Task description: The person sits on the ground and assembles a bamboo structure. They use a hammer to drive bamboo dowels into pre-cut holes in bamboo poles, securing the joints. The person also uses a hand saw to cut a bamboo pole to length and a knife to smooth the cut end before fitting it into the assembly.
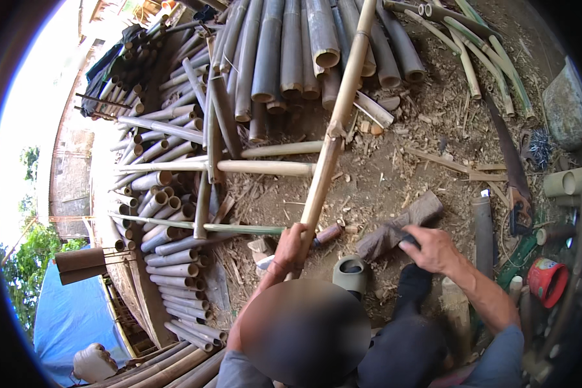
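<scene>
My left hand [289, 246] is wrapped round the lower end of a long tan bamboo pole [325, 165], which slants up and away to the top of the view. My right hand [430, 249] is closed on a small dark object [409, 240], its kind unclear, beside a rough brown block of wood [417, 216] on the ground. Just right of my left hand lies a tool with a brown wooden handle [328, 235], partly hidden behind the pole. Below it shows a grey-green clog [350, 273]. A blurred patch covers the lower middle.
Stacks of cut bamboo tubes [174, 268] line the left, and more thick grey bamboo [291, 55] lies at the far side. A handsaw [517, 187], a red container [548, 282] and a metal bucket [566, 107] are on the right. Wood chips litter the dirt.
</scene>
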The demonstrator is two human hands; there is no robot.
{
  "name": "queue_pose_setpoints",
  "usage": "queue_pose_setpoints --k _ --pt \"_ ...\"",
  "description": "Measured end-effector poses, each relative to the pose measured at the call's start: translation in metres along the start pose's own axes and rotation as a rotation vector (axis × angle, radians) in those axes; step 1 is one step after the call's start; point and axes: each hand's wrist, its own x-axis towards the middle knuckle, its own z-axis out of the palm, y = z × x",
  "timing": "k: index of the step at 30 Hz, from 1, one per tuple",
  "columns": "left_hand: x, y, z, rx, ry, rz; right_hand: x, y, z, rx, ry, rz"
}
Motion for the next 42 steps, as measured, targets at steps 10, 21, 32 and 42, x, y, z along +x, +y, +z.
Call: queue_pose_setpoints --k 10,21,32,42 --pt "-0.084 0.075 0.047 0.682 0.364 0.136 0.034 0.150 0.001 -0.462 0.266 0.364" --pt "-0.092 0.066 -0.020 0.461 0.283 0.073 -0.139 0.239 -0.060 -0.552 0.321 0.995" --pt "-0.030 0.151 -0.073 -0.124 -0.067 -0.106 -0.186 0.227 -0.086 -0.316 0.608 0.525" --pt "0.010 0.059 0.040 -0.582 -0.287 -0.136 -0.251 -0.019 -0.095 0.627 1.103 0.060"
